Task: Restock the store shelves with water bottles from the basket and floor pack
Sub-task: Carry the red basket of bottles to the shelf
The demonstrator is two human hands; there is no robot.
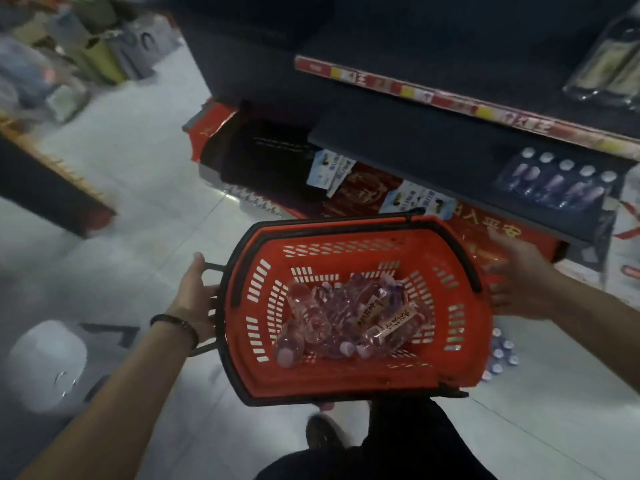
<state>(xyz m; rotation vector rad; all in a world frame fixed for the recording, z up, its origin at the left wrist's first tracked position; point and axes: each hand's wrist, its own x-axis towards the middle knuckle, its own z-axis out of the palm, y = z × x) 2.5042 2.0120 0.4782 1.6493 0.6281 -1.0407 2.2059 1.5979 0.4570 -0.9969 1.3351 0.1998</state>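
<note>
1. The left grip (194, 292) was clenched round the dark handle (207, 268) at the left end of the red basket (263, 306) and held it above the floor (138, 188).
2. The right grip (516, 275) was released, fingers spread, just beside the basket's right end. Blur hid whether it touched the rim.
3. The water bottles (346, 313) lay on their sides in a loose heap on the basket's bottom, nearer its left end. Several caps pointed toward the near edge.
4. The basket's long axis ran from one grip to the other, with the right end turned a little toward the shelf (415, 147).
5. That shelf lay ahead and to the right of the basket, beyond the right grip. A row of bottles (554, 181) already sat on its right part.
6. The floor pack (502, 355) sat on the floor below the basket's near right corner, mostly hidden by it.
7. By my reading, the right grip was the free one and the nearer to both shelf and pack. It would probably have to reach left and down into the heap, then carry a bottle forward and right. A bottle taken lying flat would need turning upright before it was set down.
</note>
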